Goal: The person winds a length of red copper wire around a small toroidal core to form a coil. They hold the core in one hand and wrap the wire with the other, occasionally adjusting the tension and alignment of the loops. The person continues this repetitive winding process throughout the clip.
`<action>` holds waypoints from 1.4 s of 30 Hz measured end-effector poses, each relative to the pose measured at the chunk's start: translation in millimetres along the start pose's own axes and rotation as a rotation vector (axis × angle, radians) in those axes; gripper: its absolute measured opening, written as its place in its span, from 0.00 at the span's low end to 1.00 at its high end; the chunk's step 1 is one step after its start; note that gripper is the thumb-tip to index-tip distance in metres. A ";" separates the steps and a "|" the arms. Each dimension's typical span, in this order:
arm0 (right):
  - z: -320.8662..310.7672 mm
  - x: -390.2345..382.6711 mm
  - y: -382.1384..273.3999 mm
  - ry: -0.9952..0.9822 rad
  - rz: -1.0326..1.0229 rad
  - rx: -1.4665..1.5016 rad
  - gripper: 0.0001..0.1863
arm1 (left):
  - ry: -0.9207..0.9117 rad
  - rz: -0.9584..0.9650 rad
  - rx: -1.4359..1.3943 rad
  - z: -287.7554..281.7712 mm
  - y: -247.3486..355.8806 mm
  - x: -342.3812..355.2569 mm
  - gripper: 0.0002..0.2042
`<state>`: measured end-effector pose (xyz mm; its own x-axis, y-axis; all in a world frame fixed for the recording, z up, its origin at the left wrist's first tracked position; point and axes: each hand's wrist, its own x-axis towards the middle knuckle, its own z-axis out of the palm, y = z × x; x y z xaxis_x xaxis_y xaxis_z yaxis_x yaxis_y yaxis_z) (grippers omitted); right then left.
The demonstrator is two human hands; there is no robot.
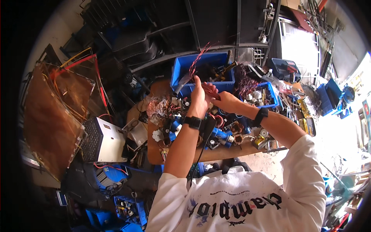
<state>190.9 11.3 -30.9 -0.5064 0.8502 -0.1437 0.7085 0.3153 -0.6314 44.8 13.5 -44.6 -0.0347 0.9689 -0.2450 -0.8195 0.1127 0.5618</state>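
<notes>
Twisted red wire point(194, 66): I see axis toward one o'clock.
Left hand point(198, 96): grasping, nearer tip.
Right hand point(227, 102): grasping too.

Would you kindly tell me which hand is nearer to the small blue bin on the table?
Right: the right hand is just to the left of the bin, while the left hand is farther left, beyond the right hand.
</notes>
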 end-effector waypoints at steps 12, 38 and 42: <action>-70.6 -39.0 21.7 -0.298 0.161 0.220 0.28 | -0.414 1.304 1.942 11.1 81.3 -32.3 0.37; -78.2 -53.1 -31.2 0.173 -0.072 0.637 0.20 | -0.308 1.014 0.949 44.9 58.9 -15.0 0.15; -63.8 -38.9 -32.1 0.315 -0.079 0.562 0.23 | -0.282 0.861 0.692 61.1 49.8 -9.5 0.18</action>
<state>219.2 -5.0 43.7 -0.3173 0.9434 0.0964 0.2665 0.1863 -0.9457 39.3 23.4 34.0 -0.2315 0.7882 0.5703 -0.0909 -0.6012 0.7939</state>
